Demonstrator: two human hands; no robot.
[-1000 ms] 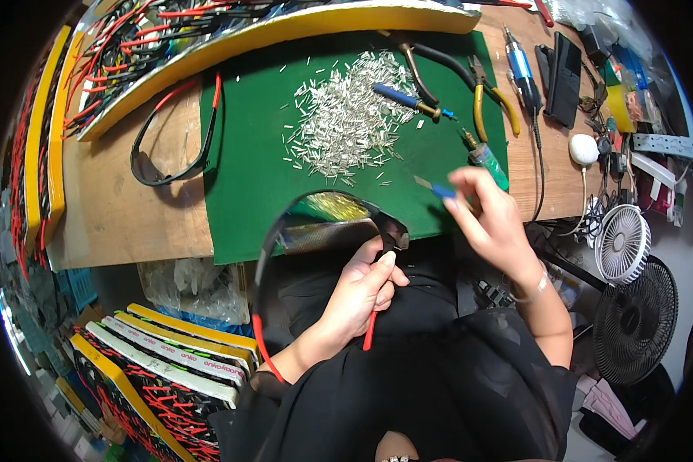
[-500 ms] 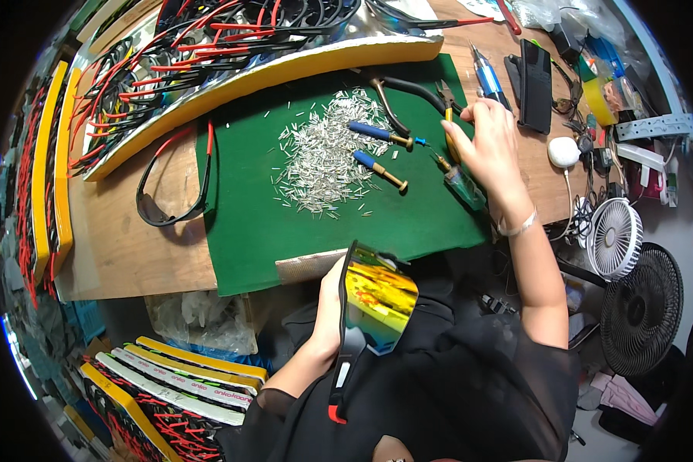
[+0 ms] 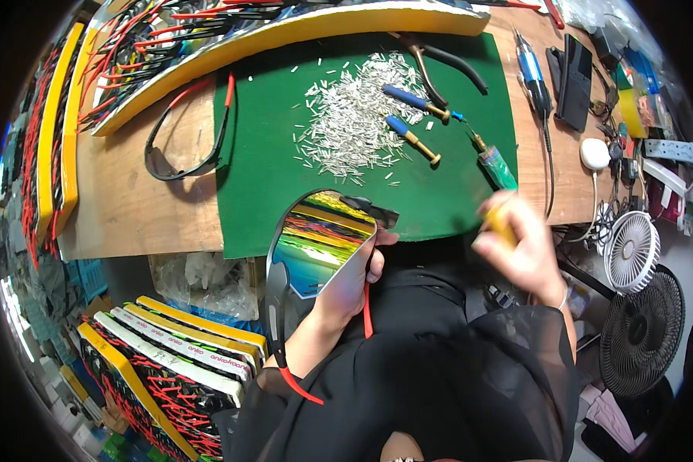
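Note:
Sunglasses with a large mirrored yellow-green lens [image 3: 316, 250] and black temples with red tips are in my left hand [image 3: 345, 299], low in front of the bench. My left fingers wrap round one side of the frame. To the right, my right hand [image 3: 533, 250] is closed round the yellow handle [image 3: 502, 223] of a tool, likely nippers; its jaws are smeared by motion. Beyond my hands, a green mat [image 3: 266, 165] bears a heap of small silvery pins [image 3: 354, 119]. Two blue-handled screwdrivers [image 3: 416, 141] lie at the heap's right side.
Pliers [image 3: 420, 65] and a green-handled screwdriver [image 3: 497, 166] lie at the mat's right. Further right are a blue electric screwdriver [image 3: 533, 73], a black phone [image 3: 574, 85] and fans [image 3: 631, 242]. Another pair of sunglasses [image 3: 185, 171] lies left. Yellow-edged trays [image 3: 285, 63] hold more eyewear.
My right hand has drawn back toward me from the mat's far right, bringing the yellow-handled tool. The sunglasses in my left hand have turned and shifted left, their lens now facing up.

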